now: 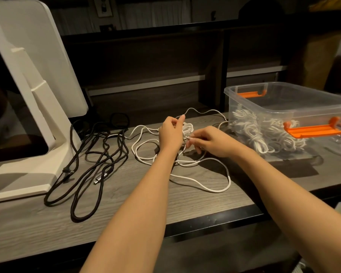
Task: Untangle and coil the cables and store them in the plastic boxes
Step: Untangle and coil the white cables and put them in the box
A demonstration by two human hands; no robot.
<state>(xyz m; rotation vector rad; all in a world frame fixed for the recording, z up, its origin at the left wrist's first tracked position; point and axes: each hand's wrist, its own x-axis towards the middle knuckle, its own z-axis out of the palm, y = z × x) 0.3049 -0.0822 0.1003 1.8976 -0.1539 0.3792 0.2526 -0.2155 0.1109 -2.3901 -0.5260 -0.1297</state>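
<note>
Between both hands' grip [182, 134], tangled white cable [205, 186].

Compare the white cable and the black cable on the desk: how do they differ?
The white cable is thin and pinched by both the left hand and the right hand; the black cable is thicker and untouched. The white one lies beside the box, the black one by the monitor stand. Both sprawl in loose loops, uncoiled.
</note>
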